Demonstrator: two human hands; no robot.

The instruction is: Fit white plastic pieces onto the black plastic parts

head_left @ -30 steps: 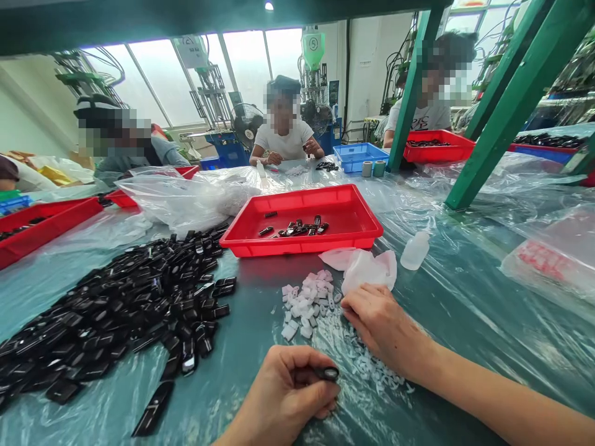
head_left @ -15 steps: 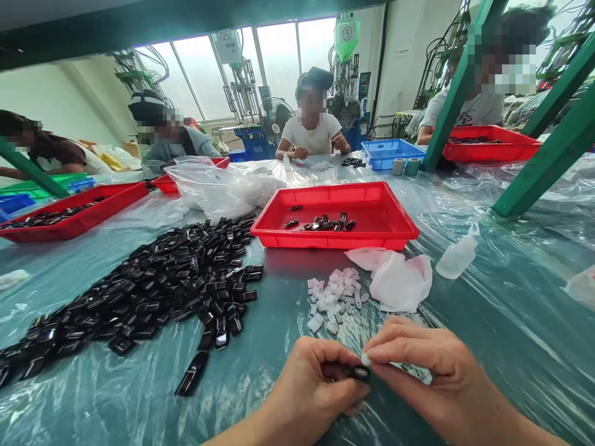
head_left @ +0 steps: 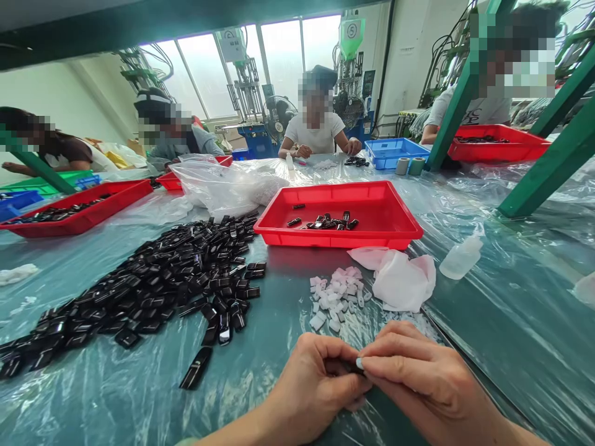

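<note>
Low at the centre, my left hand [head_left: 316,381] is closed round a small black plastic piece, mostly hidden by the fingers. My right hand [head_left: 418,371] meets it from the right, its fingertips pinching a small white piece [head_left: 359,363] against the end of the black one. Just beyond the hands lies a little heap of whitish and pink-tinged pieces [head_left: 339,296]. To the left spreads a large pile of glossy black plastic pieces [head_left: 171,279], with a single black piece [head_left: 196,368] lying nearer to me.
A red tray [head_left: 339,240] with several black pieces stands ahead. Crumpled white cloth or paper [head_left: 403,282] and a translucent bottle [head_left: 461,257] lie to the right. Green posts [head_left: 543,167] rise at the right. Plastic sheeting covers the table; several people sit around it.
My right fingertips have moved slightly left, closer over the black piece, whose oval end is now mostly covered. The whole view has shifted a little.
</note>
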